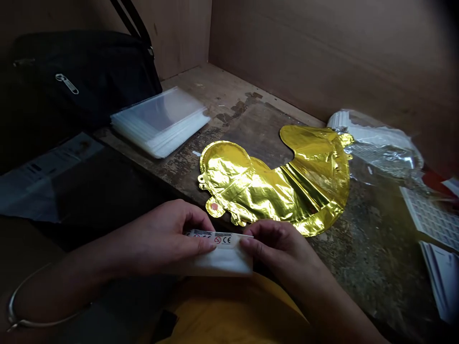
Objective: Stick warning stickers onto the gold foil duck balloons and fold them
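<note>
Between both hands, just above a yellow garment: a small clear packet, white inside, with a printed strip along its upper edge bearing a CE mark. Left hand almost closed, fingers curled, fingertips pinching the packet's left end; a thin bangle on that wrist. Right hand equally near closed, fingertips pinching the opposite end. A two-ended hold, probably for keeping the packet flat and its print turned upward. Just past the right hand, a flat gold foil balloon, crumpled and apparently deflated, lying on a worn wooden bench, one small tab close to the packet. Ahead and left of the hands, a neat stack of clear bags, apparently empty, squared up on the bench. Farther left, a black zip bag against the wall, contents hidden. Off to the right of the right hand, a crumpled clear bag holding something white and silvery, and beside it white gridded sheets. Left of the left hand, papers in shadow.
</note>
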Motion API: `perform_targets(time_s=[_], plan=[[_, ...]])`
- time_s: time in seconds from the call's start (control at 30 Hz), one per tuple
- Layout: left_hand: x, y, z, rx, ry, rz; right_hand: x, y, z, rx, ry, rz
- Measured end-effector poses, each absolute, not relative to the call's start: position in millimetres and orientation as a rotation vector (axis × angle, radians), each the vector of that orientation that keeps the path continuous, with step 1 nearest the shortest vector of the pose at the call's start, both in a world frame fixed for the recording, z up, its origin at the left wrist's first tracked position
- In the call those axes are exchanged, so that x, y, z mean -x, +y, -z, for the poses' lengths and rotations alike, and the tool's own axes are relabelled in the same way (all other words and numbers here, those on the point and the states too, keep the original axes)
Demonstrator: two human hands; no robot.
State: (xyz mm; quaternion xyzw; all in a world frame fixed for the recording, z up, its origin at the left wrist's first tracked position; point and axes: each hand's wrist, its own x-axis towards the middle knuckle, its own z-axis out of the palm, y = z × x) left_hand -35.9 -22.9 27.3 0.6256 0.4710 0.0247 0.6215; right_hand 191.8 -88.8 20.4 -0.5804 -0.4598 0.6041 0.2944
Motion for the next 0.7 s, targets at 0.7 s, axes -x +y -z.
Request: perform_targets(time_s=[0.7], plan=[[29,-26,-26,-1.262,0.992,-0.115,-178,-98,-19,1.191,-2.155,-0.050]])
